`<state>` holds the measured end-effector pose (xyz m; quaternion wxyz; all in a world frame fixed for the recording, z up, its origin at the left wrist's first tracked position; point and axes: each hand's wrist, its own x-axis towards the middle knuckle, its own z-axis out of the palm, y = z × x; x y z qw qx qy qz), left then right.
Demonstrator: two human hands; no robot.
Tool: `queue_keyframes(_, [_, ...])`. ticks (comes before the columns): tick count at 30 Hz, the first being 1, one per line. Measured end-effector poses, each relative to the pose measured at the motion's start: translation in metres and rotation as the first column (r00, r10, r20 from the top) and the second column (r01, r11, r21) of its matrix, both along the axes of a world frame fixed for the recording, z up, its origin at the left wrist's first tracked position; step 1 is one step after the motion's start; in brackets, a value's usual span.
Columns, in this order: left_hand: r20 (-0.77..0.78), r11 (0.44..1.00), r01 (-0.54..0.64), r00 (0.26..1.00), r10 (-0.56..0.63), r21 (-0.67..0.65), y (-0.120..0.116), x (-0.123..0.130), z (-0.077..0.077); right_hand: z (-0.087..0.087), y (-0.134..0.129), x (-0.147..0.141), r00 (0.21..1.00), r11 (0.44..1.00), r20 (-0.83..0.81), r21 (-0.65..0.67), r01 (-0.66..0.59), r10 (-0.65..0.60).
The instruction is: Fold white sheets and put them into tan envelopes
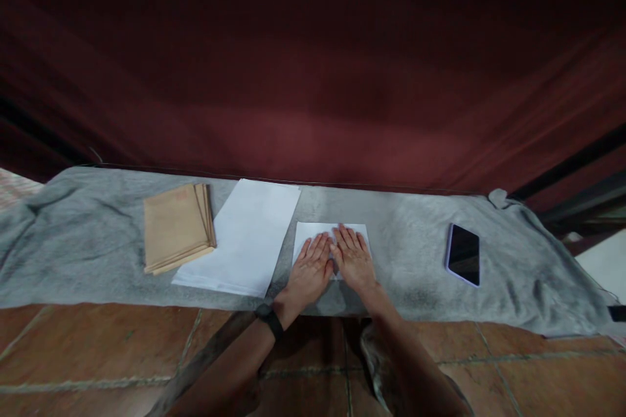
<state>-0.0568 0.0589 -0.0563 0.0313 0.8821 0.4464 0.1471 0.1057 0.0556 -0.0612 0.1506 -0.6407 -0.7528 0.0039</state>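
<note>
A small white sheet of paper [306, 230], possibly folded, lies flat on the grey cloth in front of me. My left hand [312, 267] rests palm down on its left part, fingers stretched out, with a dark watch on the wrist. On the right part lies my right hand [354, 260], also flat with the fingers spread. The two hands meet at the thumbs and hide much of the paper. Just left of them is a stack of larger white sheets [249, 228].
Brown envelopes [173, 225] are piled at the left, partly against the white stack. A phone in a purple case [463, 254] lies at the right. The grey cloth [405, 234] covers a long low surface, with a dark red curtain [313, 137] behind and a tiled floor [98, 345] in front.
</note>
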Motion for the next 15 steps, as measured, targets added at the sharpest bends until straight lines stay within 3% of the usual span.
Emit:
queue_keyframes(8, [-0.013, 0.986, -0.161, 0.987, 0.161, 0.042, 0.019, -0.007, -0.008, -0.008, 0.0, 0.003, 0.995, 0.993, 0.009, 0.064, 0.103, -0.104])
queue_keyframes(15, [-0.046, 0.963, -0.27, 0.962, 0.27, 0.026, 0.029, -0.018, -0.005, -0.017, -0.002, 0.016, 0.988, 0.983, 0.02, 0.109, 0.148, -0.151])
